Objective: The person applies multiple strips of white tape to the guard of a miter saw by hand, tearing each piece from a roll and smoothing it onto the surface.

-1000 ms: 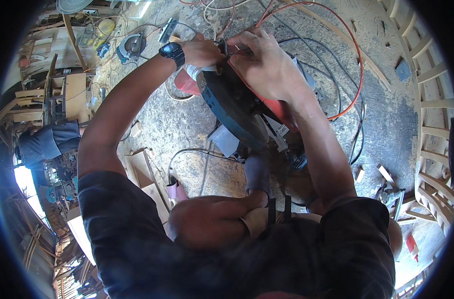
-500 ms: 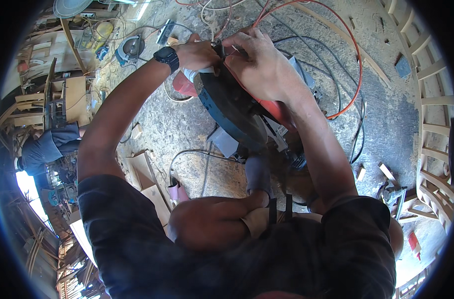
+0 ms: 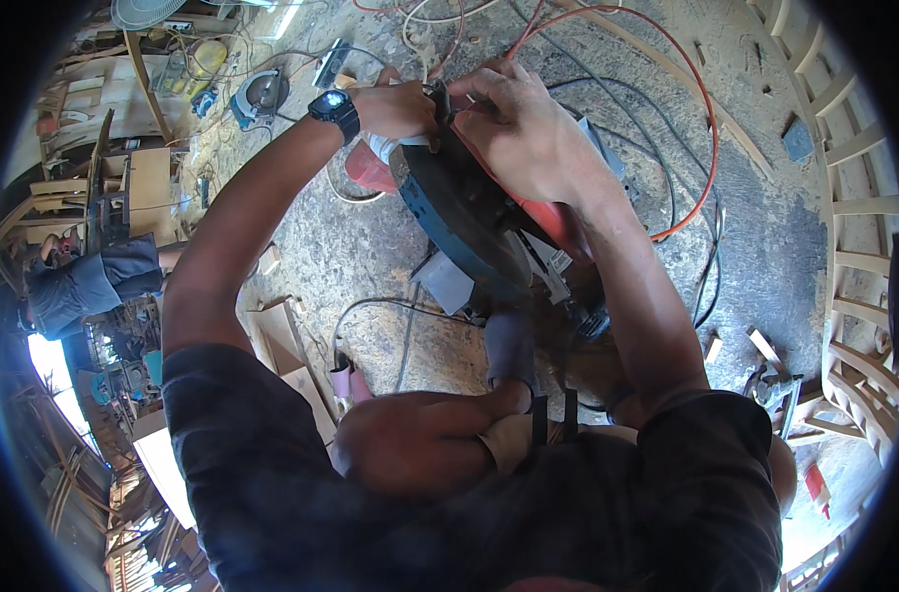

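Below me stands a bulky power tool [image 3: 459, 222], which looks like a saw with a curved blue-edged dark guard and a red part [image 3: 560, 229] along its right side. My left hand [image 3: 398, 109], wearing a black wristwatch [image 3: 335, 111], is closed at the tool's far end. My right hand [image 3: 528, 133] reaches over the red part with its fingers bent inward, closed near a small dark metal piece [image 3: 436, 97] between both hands. What the fingertips grip is mostly hidden. A translucent red container [image 3: 368, 170] sits beside the tool under my left wrist.
An orange-red hose [image 3: 711, 128] and dark cables loop over the floor on the right. A circular saw [image 3: 260, 97] lies at the far left. Wooden boards [image 3: 293, 340] rest by my left knee. Another person [image 3: 94, 281] is at the left edge; curved wooden frames [image 3: 863, 207] line the right.
Both hands stay almost where they were at the tool's far end. The watch face now shines brightly. At the left edge the other person has shifted, with a leg now stretched toward me.
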Demonstrator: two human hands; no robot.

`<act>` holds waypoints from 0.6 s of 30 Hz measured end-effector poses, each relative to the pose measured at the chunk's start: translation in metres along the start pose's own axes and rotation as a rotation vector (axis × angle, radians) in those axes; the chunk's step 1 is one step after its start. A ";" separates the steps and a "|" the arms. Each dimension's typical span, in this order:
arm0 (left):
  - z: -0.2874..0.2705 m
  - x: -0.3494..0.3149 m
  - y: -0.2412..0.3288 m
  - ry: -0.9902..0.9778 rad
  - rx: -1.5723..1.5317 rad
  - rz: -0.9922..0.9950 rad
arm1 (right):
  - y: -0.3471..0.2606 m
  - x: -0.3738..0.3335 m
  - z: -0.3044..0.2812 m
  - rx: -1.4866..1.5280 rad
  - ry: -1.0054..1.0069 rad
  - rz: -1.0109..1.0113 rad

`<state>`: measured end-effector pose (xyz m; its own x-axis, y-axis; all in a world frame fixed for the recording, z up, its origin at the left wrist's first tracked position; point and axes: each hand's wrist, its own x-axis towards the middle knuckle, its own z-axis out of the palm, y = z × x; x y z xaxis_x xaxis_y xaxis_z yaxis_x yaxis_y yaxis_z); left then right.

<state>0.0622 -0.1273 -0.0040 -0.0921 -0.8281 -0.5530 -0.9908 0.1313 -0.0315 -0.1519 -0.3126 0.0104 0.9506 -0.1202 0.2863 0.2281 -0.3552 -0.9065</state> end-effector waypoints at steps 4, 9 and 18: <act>-0.026 0.003 0.010 -0.270 0.059 -0.161 | -0.001 -0.004 -0.003 0.014 0.002 0.012; -0.017 -0.003 0.011 -0.147 -0.103 -0.185 | -0.006 -0.004 -0.001 0.004 -0.005 0.019; -0.030 0.015 0.012 -0.310 -0.176 -0.169 | -0.002 -0.002 -0.007 -0.067 -0.029 0.003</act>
<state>0.0465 -0.1541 0.0124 0.0808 -0.6223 -0.7786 -0.9938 -0.1106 -0.0147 -0.1559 -0.3177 0.0134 0.9570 -0.0947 0.2741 0.2120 -0.4163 -0.8842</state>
